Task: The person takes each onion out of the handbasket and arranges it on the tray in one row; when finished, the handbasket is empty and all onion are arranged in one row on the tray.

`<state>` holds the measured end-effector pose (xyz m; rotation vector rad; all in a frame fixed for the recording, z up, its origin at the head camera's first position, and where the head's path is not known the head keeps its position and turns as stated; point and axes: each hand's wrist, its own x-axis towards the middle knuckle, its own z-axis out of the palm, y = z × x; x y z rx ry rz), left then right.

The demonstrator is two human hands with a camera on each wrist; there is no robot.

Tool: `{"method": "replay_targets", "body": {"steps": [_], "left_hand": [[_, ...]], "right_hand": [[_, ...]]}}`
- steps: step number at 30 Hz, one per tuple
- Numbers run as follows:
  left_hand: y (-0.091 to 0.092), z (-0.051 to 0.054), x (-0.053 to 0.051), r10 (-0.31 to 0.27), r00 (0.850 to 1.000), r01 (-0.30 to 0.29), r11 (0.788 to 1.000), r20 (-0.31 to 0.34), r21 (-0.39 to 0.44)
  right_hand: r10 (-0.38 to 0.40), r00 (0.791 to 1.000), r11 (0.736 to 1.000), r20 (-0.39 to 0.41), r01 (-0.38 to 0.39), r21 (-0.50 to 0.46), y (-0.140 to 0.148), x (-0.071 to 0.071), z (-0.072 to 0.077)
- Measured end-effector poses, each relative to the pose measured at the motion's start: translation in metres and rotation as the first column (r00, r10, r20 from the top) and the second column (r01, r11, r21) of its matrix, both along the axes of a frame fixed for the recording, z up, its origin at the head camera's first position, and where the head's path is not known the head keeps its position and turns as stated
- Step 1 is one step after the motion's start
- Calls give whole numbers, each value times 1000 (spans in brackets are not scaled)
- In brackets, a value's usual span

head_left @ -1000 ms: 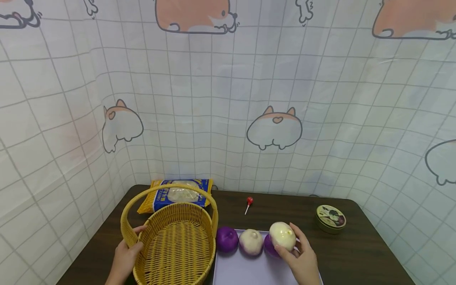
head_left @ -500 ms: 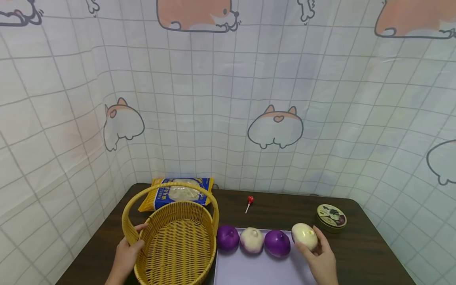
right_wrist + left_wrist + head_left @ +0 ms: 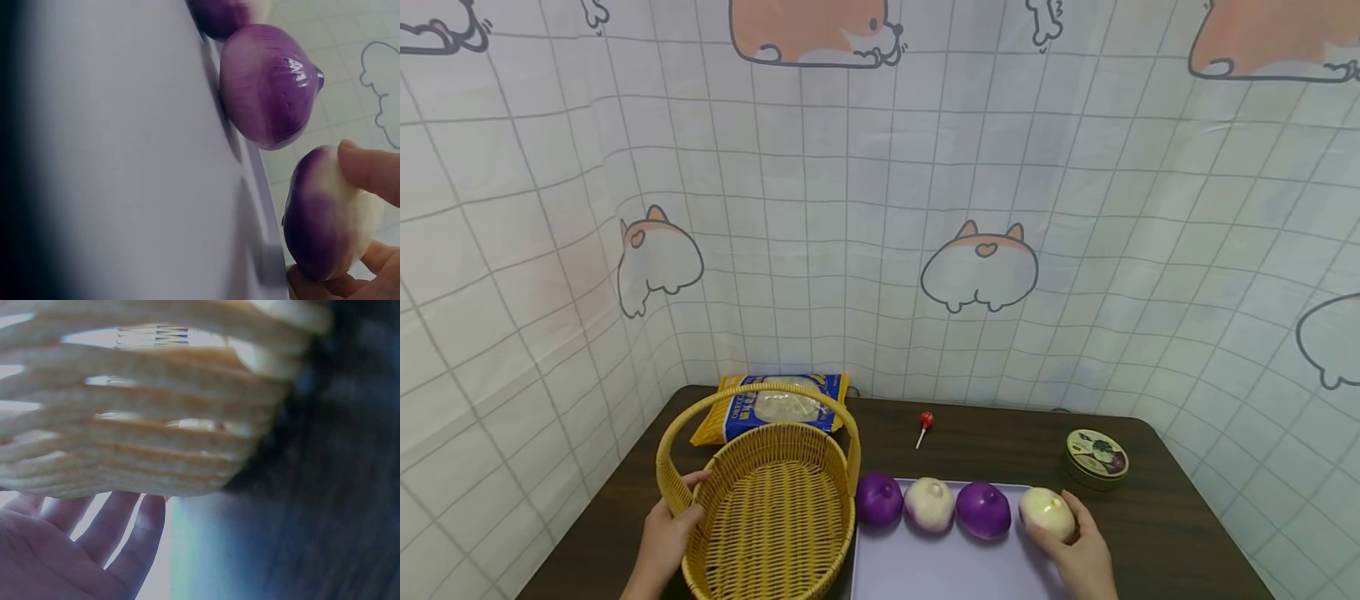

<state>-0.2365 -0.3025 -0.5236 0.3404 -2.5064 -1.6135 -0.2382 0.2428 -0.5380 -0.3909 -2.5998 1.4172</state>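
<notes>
My left hand [image 3: 666, 533] grips the left side of a yellow woven basket [image 3: 771, 517], thumb and fingers around the base of its arched handle. In the left wrist view, fingers [image 3: 128, 531] reach up to the basket's blurred weave [image 3: 156, 425]. My right hand [image 3: 1084, 550] holds a white onion with a purple side [image 3: 1047, 512] at the far right corner of a lilac tray [image 3: 955, 567]. Whether that onion touches the tray I cannot tell. To its left, along the tray's far edge, sit a purple onion [image 3: 983, 510], a whitish onion [image 3: 929, 505] and another purple onion [image 3: 880, 502].
Behind the basket lies a blue and yellow food packet [image 3: 782, 402]. A red lollipop [image 3: 926, 425] lies on the dark table [image 3: 1000, 437] beyond the tray. At the right stands a round tin [image 3: 1096, 458]. A patterned curtain [image 3: 880, 250] hangs behind the table.
My right hand has carried the white onion rightward from in front of the right purple onion, then lowered it at the tray's corner. The left hand and basket have stayed in place.
</notes>
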Motion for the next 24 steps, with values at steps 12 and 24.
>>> {"method": "replay_targets", "body": {"steps": [12,24], "left_hand": [[0,0,0,1,1000,-1,1000,-1,4],[-2,-3,-2,0,1000,0,1000,9,-2]], "right_hand": [[17,1000,1000,8,-18,24,0,-2,-5],[48,998,998,30,-49,38,0,-4,-10]]}}
